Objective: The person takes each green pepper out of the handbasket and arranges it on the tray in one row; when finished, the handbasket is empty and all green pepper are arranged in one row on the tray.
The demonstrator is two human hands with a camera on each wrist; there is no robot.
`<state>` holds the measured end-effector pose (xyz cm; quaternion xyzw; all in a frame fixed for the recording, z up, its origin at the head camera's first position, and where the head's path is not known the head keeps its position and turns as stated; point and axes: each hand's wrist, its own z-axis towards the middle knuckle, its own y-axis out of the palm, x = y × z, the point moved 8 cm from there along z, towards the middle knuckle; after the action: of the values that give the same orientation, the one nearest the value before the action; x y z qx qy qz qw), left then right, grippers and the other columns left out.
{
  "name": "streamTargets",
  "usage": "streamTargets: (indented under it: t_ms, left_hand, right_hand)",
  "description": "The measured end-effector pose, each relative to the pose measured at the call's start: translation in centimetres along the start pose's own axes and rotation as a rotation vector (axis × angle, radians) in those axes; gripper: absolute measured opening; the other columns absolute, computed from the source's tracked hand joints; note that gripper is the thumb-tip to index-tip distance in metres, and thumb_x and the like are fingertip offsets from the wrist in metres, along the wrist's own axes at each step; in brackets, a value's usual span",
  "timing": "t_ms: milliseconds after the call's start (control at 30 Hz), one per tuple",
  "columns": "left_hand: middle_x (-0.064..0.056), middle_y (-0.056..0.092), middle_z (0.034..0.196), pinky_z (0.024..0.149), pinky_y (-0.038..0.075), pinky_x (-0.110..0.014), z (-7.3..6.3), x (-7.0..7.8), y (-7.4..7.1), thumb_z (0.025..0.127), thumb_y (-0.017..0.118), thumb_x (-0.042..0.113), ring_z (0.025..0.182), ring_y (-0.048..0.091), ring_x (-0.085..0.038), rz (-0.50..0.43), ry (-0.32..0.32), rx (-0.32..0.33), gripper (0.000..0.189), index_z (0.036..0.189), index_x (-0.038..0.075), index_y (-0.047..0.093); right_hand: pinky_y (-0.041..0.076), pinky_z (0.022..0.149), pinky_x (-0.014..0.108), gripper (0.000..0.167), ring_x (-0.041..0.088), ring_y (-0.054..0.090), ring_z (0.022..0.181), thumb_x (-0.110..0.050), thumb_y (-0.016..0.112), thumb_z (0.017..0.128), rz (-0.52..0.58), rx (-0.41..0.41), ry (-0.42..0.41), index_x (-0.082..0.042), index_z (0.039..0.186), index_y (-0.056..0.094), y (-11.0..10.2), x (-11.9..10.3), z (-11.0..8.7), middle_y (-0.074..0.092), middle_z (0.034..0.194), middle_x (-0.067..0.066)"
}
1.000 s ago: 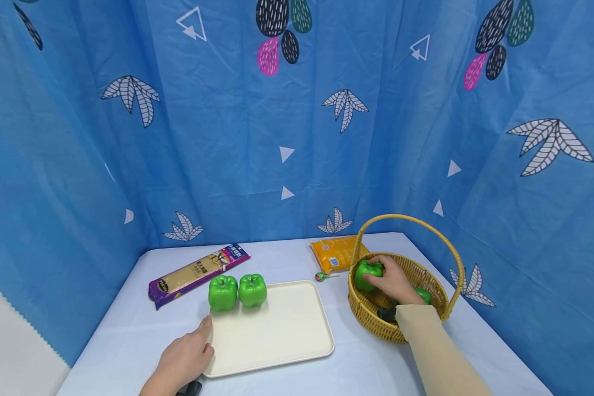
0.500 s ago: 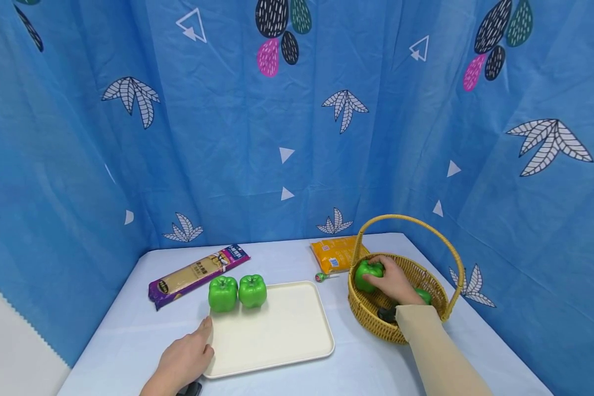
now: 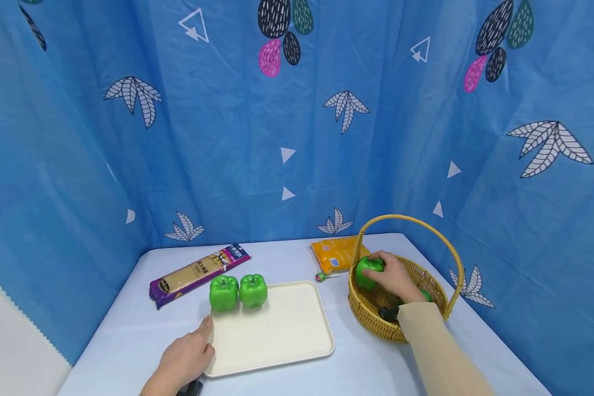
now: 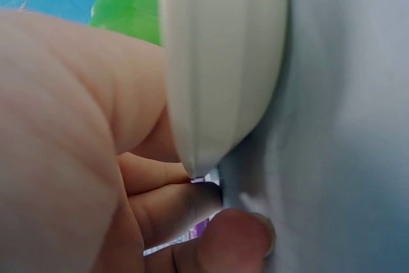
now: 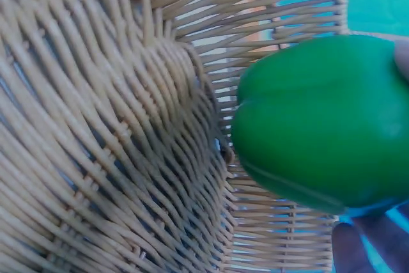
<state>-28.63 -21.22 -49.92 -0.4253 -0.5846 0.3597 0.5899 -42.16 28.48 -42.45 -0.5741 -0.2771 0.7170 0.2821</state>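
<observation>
In the head view my right hand [image 3: 395,276] grips a green bell pepper [image 3: 368,273] inside the wicker basket [image 3: 363,319]. Fingers curl over its far side, and the right wrist view has the pepper [image 5: 319,126] close against the woven wall. A second green pepper [image 3: 427,295] shows partly behind my wrist in the basket. My left hand [image 3: 185,355] holds the left edge of a cream tray [image 3: 272,335], the thumb over its rim. Close up, the tray's edge [image 4: 223,62] lies between thumb and fingers. Two green peppers [image 3: 223,293] [image 3: 253,290] stand side by side at the tray's back left corner.
A purple noodle packet [image 3: 198,275] lies at the back left. Behind the basket is an orange packet [image 3: 339,253], with a lollipop [image 3: 322,276] in front of it. The basket's tall handle [image 3: 411,216] arches over my right hand. A blue curtain [image 3: 297,137] hangs behind the table.
My right hand and the pepper it grips have risen slightly inside the basket. The left hand and the tray have stayed in place.
</observation>
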Motion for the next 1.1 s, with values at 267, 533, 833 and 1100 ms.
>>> streamTargets:
  t_ms: [267, 533, 833, 1100]
  left_hand:
    - [-0.029, 0.061, 0.137, 0.053, 0.039, -0.035, 0.0, 0.2, 0.1, 0.092, 0.058, 0.015, 0.057, 0.048, -0.019, 0.009, 0.007, 0.003, 0.066, 0.149, -0.013, 0.042]
    - [-0.027, 0.057, 0.145, 0.060, 0.047, -0.037, 0.2, 0.2, 0.1, 0.092, 0.059, 0.016, 0.065, 0.051, -0.018, 0.030, 0.018, -0.011, 0.066, 0.148, -0.014, 0.043]
    - [-0.029, 0.058, 0.142, 0.057, 0.044, -0.035, -0.2, 0.3, -0.1, 0.091, 0.060, 0.015, 0.060, 0.049, -0.018, 0.011, 0.019, -0.008, 0.066, 0.147, -0.015, 0.043]
    - [-0.028, 0.058, 0.143, 0.054, 0.041, -0.034, -0.3, 0.4, 0.0, 0.090, 0.061, 0.014, 0.058, 0.048, -0.018, 0.010, 0.017, 0.018, 0.066, 0.148, -0.013, 0.044]
  right_hand:
    - [0.055, 0.080, 0.043, 0.051, 0.034, 0.059, 0.104, -0.038, 0.075, 0.093, -0.026, 0.006, -0.004, -0.009, 0.132, 0.060, -2.0, -1.8, -0.8, 0.056, 0.131, 0.020]
    - [0.057, 0.081, 0.044, 0.051, 0.034, 0.060, 0.106, -0.038, 0.077, 0.092, -0.036, 0.025, -0.086, -0.011, 0.132, 0.062, -2.7, -6.1, -2.4, 0.056, 0.136, 0.019]
    - [0.059, 0.083, 0.040, 0.041, 0.027, 0.062, 0.103, -0.029, 0.084, 0.087, 0.112, -0.047, -0.172, -0.015, 0.121, 0.067, 3.1, -11.7, -3.0, 0.062, 0.124, 0.009]
    - [0.057, 0.088, 0.041, 0.037, 0.024, 0.059, 0.112, -0.029, 0.084, 0.086, 0.088, -0.153, -0.310, -0.022, 0.118, 0.067, 11.5, -15.4, -2.1, 0.063, 0.132, 0.005]
